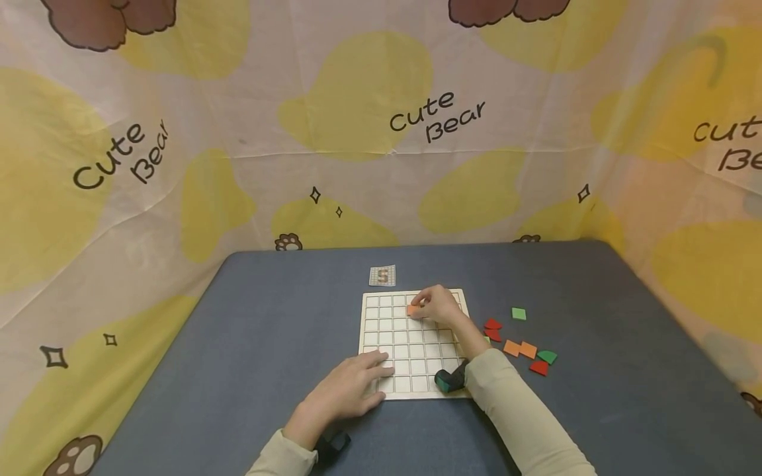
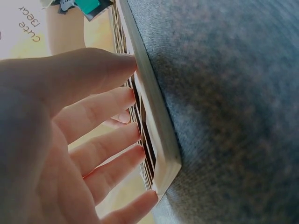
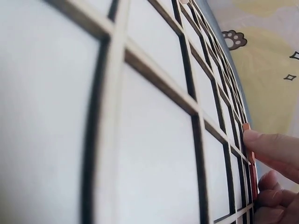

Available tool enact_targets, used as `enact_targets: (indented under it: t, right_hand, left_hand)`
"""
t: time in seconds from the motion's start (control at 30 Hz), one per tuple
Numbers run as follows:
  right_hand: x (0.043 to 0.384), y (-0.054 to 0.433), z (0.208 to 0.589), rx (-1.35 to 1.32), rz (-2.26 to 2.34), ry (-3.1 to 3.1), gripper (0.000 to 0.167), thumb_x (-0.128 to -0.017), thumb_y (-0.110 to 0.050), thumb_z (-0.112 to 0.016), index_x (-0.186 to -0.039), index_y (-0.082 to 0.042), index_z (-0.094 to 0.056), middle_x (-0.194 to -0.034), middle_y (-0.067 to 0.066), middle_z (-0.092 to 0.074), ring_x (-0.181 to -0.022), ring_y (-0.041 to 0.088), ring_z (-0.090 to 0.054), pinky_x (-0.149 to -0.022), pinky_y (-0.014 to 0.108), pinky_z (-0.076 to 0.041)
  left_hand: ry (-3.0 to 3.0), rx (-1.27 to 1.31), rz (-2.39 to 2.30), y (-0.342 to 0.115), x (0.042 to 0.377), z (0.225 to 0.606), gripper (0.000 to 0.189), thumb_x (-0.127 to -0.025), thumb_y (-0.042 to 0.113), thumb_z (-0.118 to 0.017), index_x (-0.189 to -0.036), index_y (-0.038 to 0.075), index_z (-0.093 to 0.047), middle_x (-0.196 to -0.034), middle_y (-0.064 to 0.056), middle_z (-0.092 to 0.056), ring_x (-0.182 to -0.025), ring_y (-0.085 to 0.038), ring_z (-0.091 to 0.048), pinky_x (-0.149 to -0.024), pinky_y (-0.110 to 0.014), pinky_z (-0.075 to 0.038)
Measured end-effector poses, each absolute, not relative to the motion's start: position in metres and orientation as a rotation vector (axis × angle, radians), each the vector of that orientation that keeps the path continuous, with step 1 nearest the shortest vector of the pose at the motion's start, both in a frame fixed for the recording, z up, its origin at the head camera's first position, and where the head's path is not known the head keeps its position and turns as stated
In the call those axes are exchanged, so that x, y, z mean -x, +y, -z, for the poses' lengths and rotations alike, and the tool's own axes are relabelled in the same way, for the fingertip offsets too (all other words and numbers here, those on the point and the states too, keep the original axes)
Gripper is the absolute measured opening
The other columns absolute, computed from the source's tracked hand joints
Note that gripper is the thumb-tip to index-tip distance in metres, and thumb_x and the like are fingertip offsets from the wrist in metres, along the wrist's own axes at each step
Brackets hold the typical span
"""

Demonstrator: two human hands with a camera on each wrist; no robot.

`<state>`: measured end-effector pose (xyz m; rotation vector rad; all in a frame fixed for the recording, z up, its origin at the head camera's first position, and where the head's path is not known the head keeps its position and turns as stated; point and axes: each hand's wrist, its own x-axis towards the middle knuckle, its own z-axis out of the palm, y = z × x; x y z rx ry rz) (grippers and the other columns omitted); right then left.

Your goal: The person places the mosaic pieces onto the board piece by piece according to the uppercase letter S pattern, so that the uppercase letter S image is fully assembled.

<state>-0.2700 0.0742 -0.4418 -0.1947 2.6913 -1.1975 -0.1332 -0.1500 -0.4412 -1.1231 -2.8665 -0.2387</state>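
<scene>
On my feed, the right hand [image 1: 439, 305] pinches an orange tile [image 1: 412, 309] between thumb and fingers over the far part of the gridded board [image 1: 401, 363]; I can't tell whether that tile sits fully down in its cell. In the right wrist view I also pick out a red piece [image 3: 253, 182] just beside the orange one, close to the fingers. The left hand [image 1: 348, 385] is spread, fingers apart and gripping nothing, its fingertips resting at the board's near left corner. I see a black wrist device [image 1: 450, 379] on the right arm, over the board's near right corner, and a cream sleeve [image 1: 518, 410] behind it. To the right of the board lie loose pieces: a light green square [image 1: 519, 314] set a little apart, two red pieces [image 1: 493, 335] close together, two orange squares [image 1: 528, 350] side by side, then a dark green piece [image 1: 547, 357] near another red one [image 1: 539, 368]. Just beyond the board I have a small pattern card [image 1: 383, 276]. Everything rests on a blue-grey surface [image 1: 286, 311], with a printed "Cute Bear" cloth [image 1: 369, 92] behind.
</scene>
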Motion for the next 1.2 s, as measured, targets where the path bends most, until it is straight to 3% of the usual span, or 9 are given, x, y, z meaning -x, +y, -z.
enact_targets:
  t: [0.23, 0.53, 0.77, 1.03, 1.2]
  right_hand:
    - [0.2702, 0.0747, 0.4427, 0.173, 1.198, 2.68, 0.023, -0.076, -0.015, -0.081, -0.098, -0.008, -0.075, -0.107, 0.014, -0.066, -0.092, 0.022, -0.056, -0.069, 0.026, -0.044]
    - [0.2695, 0.0746, 0.4416, 0.167, 1.169, 2.706, 0.025, -0.075, -0.016, -0.081, -0.099, -0.01, -0.076, -0.107, 0.012, -0.067, -0.1, 0.025, -0.059, -0.08, 0.035, -0.051]
    - [0.2674, 0.0756, 0.4409, 0.174, 1.194, 2.688, 0.025, -0.076, -0.015, -0.081, -0.099, -0.008, -0.075, -0.098, 0.011, -0.067, -0.086, 0.02, -0.054, -0.066, 0.026, -0.043]
    - [0.2681, 0.0773, 0.4421, 0.174, 1.24, 2.678, 0.026, -0.076, -0.013, -0.08, -0.1, -0.007, -0.075, -0.098, 0.011, -0.066, -0.083, 0.018, -0.05, -0.064, 0.023, -0.04]
    - [0.2679, 0.0793, 0.4404, 0.166, 1.309, 2.639, 0.027, -0.078, -0.014, -0.078, -0.103, -0.004, -0.074, -0.078, 0.003, -0.055, -0.07, 0.014, -0.04, -0.056, 0.022, -0.032]
  left_hand:
    - [-2.867, 1.125, 0.238, -0.1498, 0.1335, 0.4411, 0.038, -0.086, 0.027, -0.067, -0.122, 0.017, -0.067, -0.133, -0.008, -0.061, -0.124, -0.024, -0.058, -0.102, -0.038, -0.051]
    - [-2.853, 1.128, 0.251, -0.1496, 0.1338, 0.4409, 0.038, -0.085, 0.026, -0.067, -0.121, 0.016, -0.067, -0.132, -0.008, -0.061, -0.123, -0.024, -0.059, -0.103, -0.038, -0.051]
    - [-2.852, 1.122, 0.244, -0.1508, 0.1335, 0.4408, 0.038, -0.085, 0.026, -0.068, -0.121, 0.016, -0.067, -0.132, -0.009, -0.062, -0.123, -0.024, -0.059, -0.102, -0.038, -0.051]
    - [-2.883, 1.11, 0.245, -0.1497, 0.1339, 0.4411, 0.038, -0.086, 0.027, -0.067, -0.123, 0.017, -0.067, -0.134, -0.008, -0.061, -0.125, -0.024, -0.058, -0.103, -0.039, -0.051]
    - [-2.875, 1.115, 0.247, -0.1495, 0.1342, 0.4416, 0.038, -0.086, 0.027, -0.067, -0.122, 0.017, -0.067, -0.133, -0.008, -0.061, -0.125, -0.024, -0.058, -0.103, -0.039, -0.051]
